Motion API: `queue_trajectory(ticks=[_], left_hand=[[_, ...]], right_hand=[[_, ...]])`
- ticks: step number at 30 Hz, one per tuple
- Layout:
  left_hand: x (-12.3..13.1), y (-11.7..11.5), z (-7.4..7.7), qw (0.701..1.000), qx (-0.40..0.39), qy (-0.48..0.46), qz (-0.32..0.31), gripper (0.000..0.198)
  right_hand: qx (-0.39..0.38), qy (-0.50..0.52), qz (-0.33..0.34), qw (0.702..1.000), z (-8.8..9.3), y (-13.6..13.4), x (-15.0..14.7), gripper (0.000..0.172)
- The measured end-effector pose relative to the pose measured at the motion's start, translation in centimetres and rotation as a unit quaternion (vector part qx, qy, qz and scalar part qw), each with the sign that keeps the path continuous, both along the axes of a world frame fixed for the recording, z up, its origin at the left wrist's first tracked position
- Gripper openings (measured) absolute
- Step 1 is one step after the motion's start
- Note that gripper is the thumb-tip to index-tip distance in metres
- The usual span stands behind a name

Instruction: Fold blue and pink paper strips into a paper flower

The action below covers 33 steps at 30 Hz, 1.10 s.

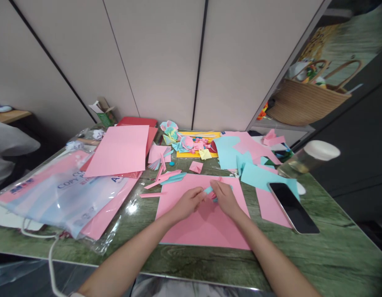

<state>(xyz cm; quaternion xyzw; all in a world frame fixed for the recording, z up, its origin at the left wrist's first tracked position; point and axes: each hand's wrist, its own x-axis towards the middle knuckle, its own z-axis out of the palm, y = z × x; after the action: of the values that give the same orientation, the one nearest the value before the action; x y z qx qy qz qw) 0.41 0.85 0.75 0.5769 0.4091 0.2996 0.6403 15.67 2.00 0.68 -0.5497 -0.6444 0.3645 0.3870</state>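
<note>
My left hand (187, 203) and my right hand (225, 199) meet over a large pink paper sheet (206, 225) lying on the green table (317, 255). Both hands pinch a small folded paper piece, blue and pink (210, 191), between their fingertips. Thin pink and blue paper strips (166, 177) lie just beyond the sheet, to the left.
A black phone (293, 207) lies to the right on pink paper. A lidded jar (308, 159) stands behind it. Blue paper pieces (255, 173), a pink sheet stack (119, 150), a plastic copy-paper pack (61, 189), paper flowers (185, 142) and a woven basket (305, 105) surround the spot.
</note>
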Motion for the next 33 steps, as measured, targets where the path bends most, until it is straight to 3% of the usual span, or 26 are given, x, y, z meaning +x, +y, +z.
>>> queue_trajectory(ticks=[18, 25, 33], left_hand=[[0.06, -0.14, -0.21, 1.0, 0.004, -0.01, 0.006, 0.032], [0.01, 0.01, -0.18, 1.0, 0.016, -0.006, 0.02, 0.029], [-0.04, -0.13, -0.33, 1.0, 0.019, -0.002, 0.009, 0.031]], right_hand=[[-0.077, 0.08, 0.089, 0.99, 0.05, 0.21, 0.16, 0.037], [-0.06, 0.093, 0.103, 0.989, -0.12, 0.4, 0.24, 0.037], [0.014, 0.02, 0.108, 0.994, 0.43, 0.1, 0.6, 0.032]])
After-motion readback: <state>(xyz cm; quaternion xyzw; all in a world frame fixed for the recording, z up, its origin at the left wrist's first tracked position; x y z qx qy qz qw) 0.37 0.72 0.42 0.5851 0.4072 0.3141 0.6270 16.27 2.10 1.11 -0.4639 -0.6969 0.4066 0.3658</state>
